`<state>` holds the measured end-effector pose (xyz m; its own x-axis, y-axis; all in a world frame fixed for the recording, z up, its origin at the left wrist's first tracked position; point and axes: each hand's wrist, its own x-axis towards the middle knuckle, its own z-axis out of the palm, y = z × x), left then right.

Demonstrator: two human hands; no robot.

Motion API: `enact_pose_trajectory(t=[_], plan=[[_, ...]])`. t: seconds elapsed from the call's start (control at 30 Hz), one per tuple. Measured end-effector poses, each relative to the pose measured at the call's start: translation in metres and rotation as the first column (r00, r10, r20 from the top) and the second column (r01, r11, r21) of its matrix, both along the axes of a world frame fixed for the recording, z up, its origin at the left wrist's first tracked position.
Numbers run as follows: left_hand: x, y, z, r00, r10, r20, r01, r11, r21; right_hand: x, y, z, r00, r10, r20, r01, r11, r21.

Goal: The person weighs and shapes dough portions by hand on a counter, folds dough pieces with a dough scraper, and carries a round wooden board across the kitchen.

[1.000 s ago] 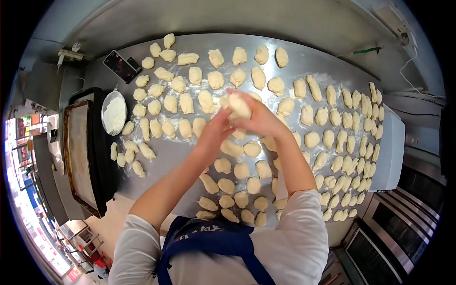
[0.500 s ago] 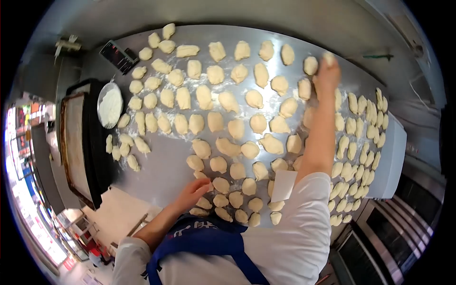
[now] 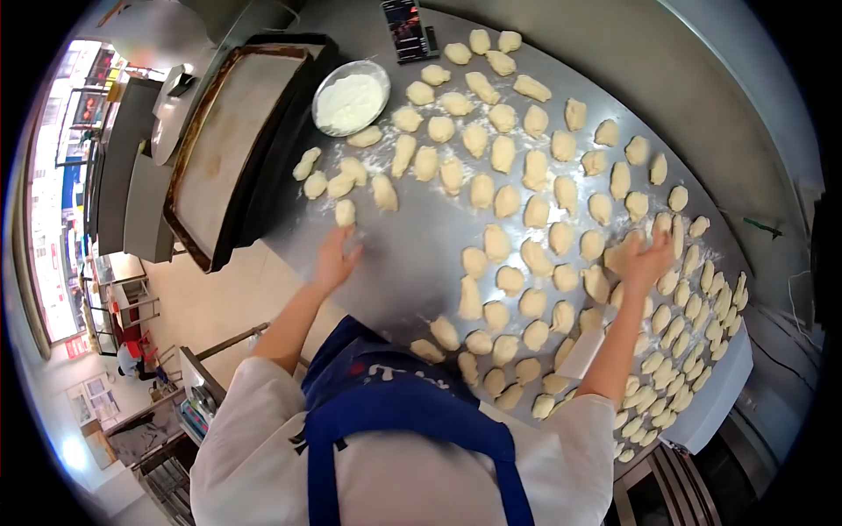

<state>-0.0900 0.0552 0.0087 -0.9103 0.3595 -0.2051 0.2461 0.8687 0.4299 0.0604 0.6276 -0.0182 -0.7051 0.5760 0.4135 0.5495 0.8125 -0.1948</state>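
Many pale pieces of dough, dusted with flour, lie in rows on the metal table. My left hand is over the table's left part. Its fingertips are at the near end of one dough piece, and its thumb stands apart. Whether the fingers touch that piece is hard to tell. On the right, my right hand hovers among the rows with fingers spread. A longish dough piece lies just beside its fingertips, and the hand hides some of the dough beneath it.
A bowl of white flour stands at the back left, near a phone-like screen on a stand. Dark-rimmed baking trays are stacked at the left edge. A white scraper-like card is by my right forearm. A metal wall borders the far side.
The view has swung to the left. My left hand has gone from the near rows to the dough at the left; my right hand has drawn back from the far row and its fingers have spread.
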Motion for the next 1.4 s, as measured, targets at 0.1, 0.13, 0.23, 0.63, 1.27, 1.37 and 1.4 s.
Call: enact_pose_trajectory(t=[0.1,0.13,0.23,0.63,1.27,1.37,1.4], plan=[[-0.038,-0.013,0.008,0.996,-0.053,-0.078,0.04,0.985,-0.165,-0.004,-0.114,0.014,0.99,0.131,-0.042,-0.138,0.933,-0.334],[-0.043,-0.017,0.01,0.99,-0.119,-0.074,0.094,0.956,-0.278,-0.006,-0.151,0.016,0.981,0.183,-0.059,-0.191,0.911,-0.365],[-0.057,-0.041,-0.009,0.944,-0.33,-0.024,0.319,0.928,-0.193,-0.024,-0.258,0.032,0.95,0.293,-0.105,-0.308,0.83,-0.465],[-0.092,-0.059,-0.004,0.82,-0.571,-0.044,0.562,0.817,-0.13,-0.208,-0.451,0.011,0.97,0.179,0.163,-0.103,0.916,-0.389],[-0.135,-0.111,-0.028,0.981,-0.193,-0.016,0.183,0.897,0.403,-0.245,-0.477,0.011,0.411,0.889,0.202,-0.847,0.454,-0.275],[-0.134,-0.104,-0.041,0.983,-0.181,0.003,0.166,0.909,0.382,-0.22,-0.474,0.024,0.502,0.839,0.211,-0.747,0.543,-0.383],[-0.134,-0.102,-0.043,0.986,-0.167,-0.013,0.162,0.929,0.334,-0.206,-0.477,0.032,0.569,0.799,0.193,-0.67,0.587,-0.455]])
